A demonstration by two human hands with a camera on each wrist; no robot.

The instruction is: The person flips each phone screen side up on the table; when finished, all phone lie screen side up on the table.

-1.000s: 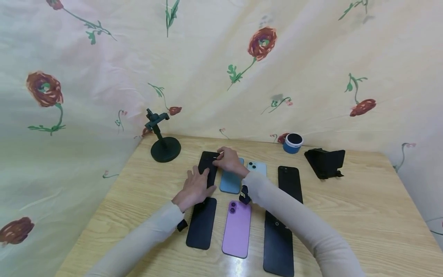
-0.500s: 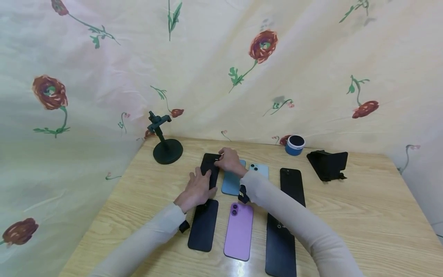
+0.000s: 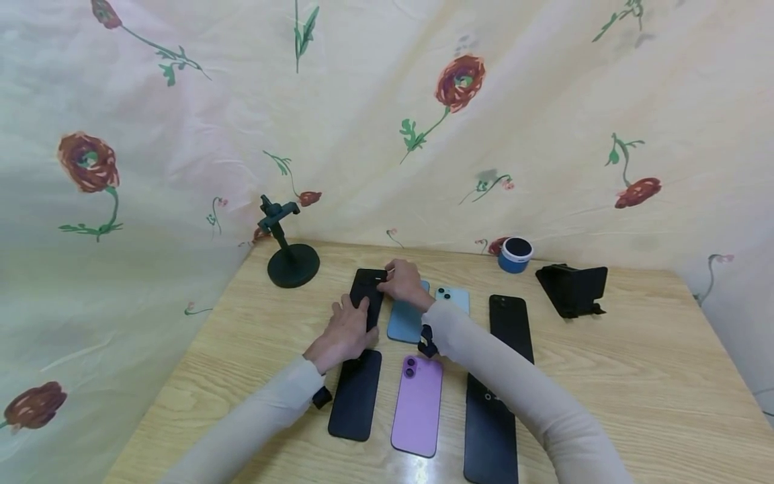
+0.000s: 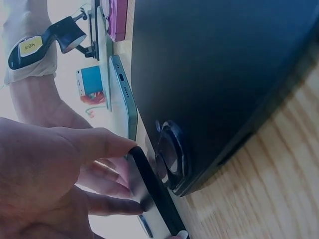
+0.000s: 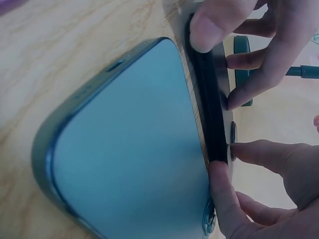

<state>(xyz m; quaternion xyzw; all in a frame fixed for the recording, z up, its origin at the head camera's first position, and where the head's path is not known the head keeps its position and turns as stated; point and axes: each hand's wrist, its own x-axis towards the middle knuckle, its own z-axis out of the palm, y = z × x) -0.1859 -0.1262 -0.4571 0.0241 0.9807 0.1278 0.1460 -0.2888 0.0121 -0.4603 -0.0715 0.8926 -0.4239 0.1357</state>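
Observation:
A black phone (image 3: 367, 288) lies back side up in the far row on the left, and both hands are on it. My left hand (image 3: 345, 335) grips its near end, thumb at one corner and fingers on the back. With thumb and finger, my right hand (image 3: 404, 282) pinches the long right edge close to the camera end. The right wrist view shows this held phone (image 5: 213, 109) edge-on beside a blue phone (image 5: 124, 134). Another black phone (image 3: 355, 400) lies just nearer than my left hand; its camera ring shows in the left wrist view.
A purple phone (image 3: 417, 407), a light blue phone (image 3: 455, 296) and two dark phones lie to the right, partly under my right sleeve (image 3: 508, 370). Along the back stand a round-based phone stand (image 3: 293, 266), a blue-and-white cylinder (image 3: 515, 257) and a black folding stand (image 3: 571, 290).
The head view has shifted slightly. Both hands stay on the same black phone, with hardly any visible movement.

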